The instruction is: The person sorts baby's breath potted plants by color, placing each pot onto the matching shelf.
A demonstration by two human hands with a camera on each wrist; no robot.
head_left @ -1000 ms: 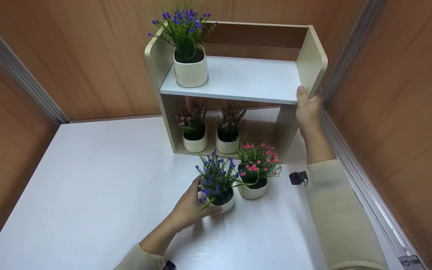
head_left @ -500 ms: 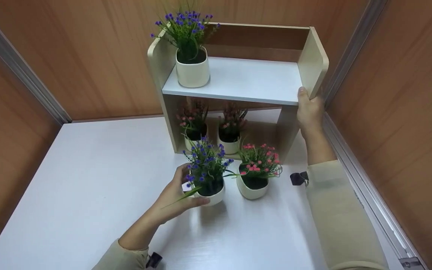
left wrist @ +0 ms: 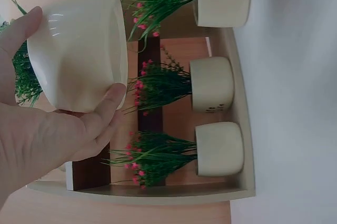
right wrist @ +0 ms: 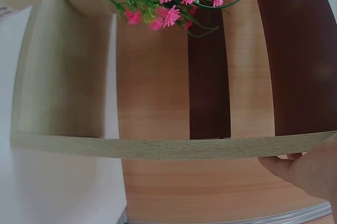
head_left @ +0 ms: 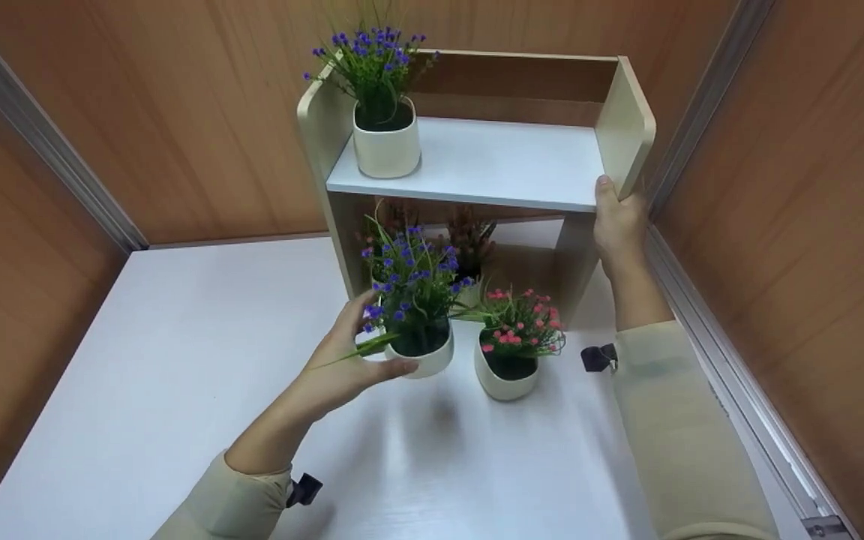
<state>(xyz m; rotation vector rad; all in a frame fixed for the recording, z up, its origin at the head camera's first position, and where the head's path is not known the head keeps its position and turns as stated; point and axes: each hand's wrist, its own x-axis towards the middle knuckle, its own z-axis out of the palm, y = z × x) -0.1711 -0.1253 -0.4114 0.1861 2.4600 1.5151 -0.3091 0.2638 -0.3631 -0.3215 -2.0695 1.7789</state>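
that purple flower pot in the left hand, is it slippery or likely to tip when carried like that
Probably somewhat slippery: the pot is smooth and glossy, with highlights on its wall. The left hand grips it from one side only, so it may tilt. It looks light: thumb and fingers alone carry it clear of the table. The stems look bendy.

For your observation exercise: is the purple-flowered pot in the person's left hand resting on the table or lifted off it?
Lifted. The left hand grips the purple-flowered pot clear of the table.

The white pot (left wrist: pixel 79 47) looks smooth and shiny. The shelf (head_left: pixel 625 124) sides are pale wood with a dull look. The table (head_left: pixel 177 375) top is white, smooth and a bit shiny.
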